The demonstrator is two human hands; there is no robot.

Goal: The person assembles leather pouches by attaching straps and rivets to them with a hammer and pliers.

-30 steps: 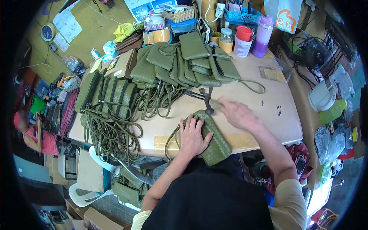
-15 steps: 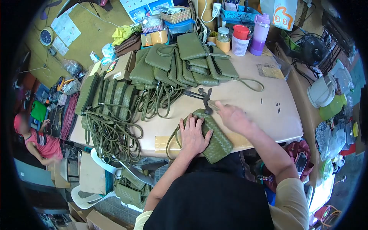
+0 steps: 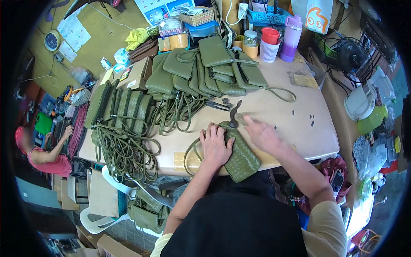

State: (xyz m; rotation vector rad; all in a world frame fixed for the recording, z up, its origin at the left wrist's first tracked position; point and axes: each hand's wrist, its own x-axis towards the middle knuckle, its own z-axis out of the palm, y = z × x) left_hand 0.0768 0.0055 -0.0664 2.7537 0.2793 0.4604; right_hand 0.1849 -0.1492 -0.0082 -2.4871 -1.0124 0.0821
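A green woven-textured pouch lies at the table's near edge, its wrist strap looping out to the left. Across its upper left part rests my left hand, fingers spread and pressing flat. The wooden handle of a hammer is wrapped in my right hand. Its dark hammer head is right at the pouch's upper end. Just beyond it, a dark metal tool and a small dark piece lie on the table.
Stacked green pouches cover the back of the table. More pouches with tangled straps hang over the left edge. A purple bottle and a red-lidded cup stand behind. Another person is at far left.
The hammer head has turned slightly and sits a little lower at the pouch's end. My left hand has barely shifted. The person at left has raised an arm toward the shelf.
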